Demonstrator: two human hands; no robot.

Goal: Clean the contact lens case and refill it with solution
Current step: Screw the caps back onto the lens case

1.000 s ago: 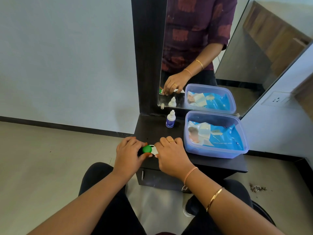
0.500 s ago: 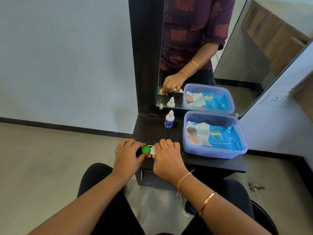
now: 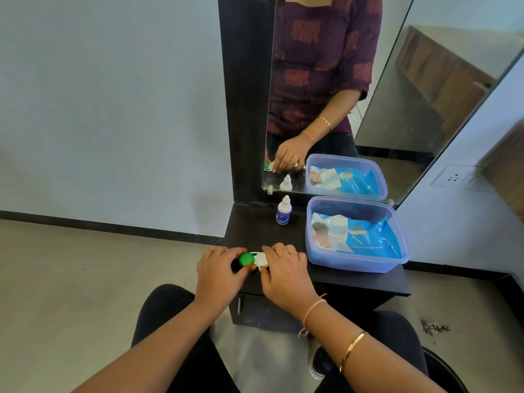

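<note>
The contact lens case (image 3: pixel 258 258) lies on the black dresser top (image 3: pixel 354 282) near its front left corner; it is white with a green cap (image 3: pixel 246 259) on its left well. My left hand (image 3: pixel 219 272) pinches the green cap between thumb and fingers. My right hand (image 3: pixel 285 272) holds the white right half of the case, hiding part of it. A small white solution bottle (image 3: pixel 283 210) with a blue label stands upright at the back, by the mirror.
A translucent blue plastic tub (image 3: pixel 357 262) holding a blue wet-wipes pack (image 3: pixel 357 236) sits on the right of the dresser. A tall mirror (image 3: pixel 368 80) rises behind. A drawer handle (image 3: pixel 239 305) shows below the top. My knees are beneath my arms.
Both hands stay on the case at the dresser's front. The right hand has shifted slightly right, so more of the white case shows beside the green cap.
</note>
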